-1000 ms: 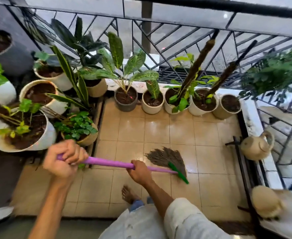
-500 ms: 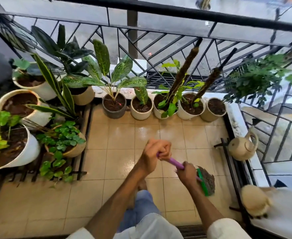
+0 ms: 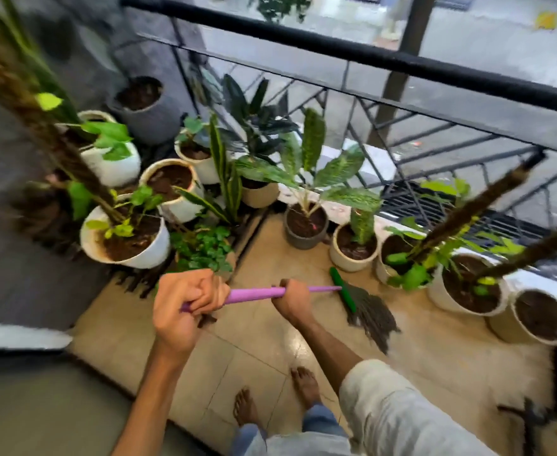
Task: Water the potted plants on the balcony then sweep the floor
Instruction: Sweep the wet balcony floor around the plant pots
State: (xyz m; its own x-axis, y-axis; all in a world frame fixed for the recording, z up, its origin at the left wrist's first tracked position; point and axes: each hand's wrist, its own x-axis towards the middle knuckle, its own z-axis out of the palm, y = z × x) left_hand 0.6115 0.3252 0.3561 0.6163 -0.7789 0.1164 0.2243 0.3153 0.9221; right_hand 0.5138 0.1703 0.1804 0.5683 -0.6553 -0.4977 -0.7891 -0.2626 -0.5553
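On the beige tiled balcony floor (image 3: pixel 264 343), your 2 hands, left hand (image 3: pixel 185 302) and right hand (image 3: pixel 292 299), wrap the purple plastic broom handle (image 3: pixel 254 294) apart for leverage, its dark bristle head (image 3: pixel 371 312) down near the row of pots (image 3: pixel 353 250).

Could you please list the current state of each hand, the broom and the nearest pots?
left hand: grips the handle's end
right hand: grips the handle lower down
broom: bristles on the floor tiles
grey pot: upright, holds a leafy plant
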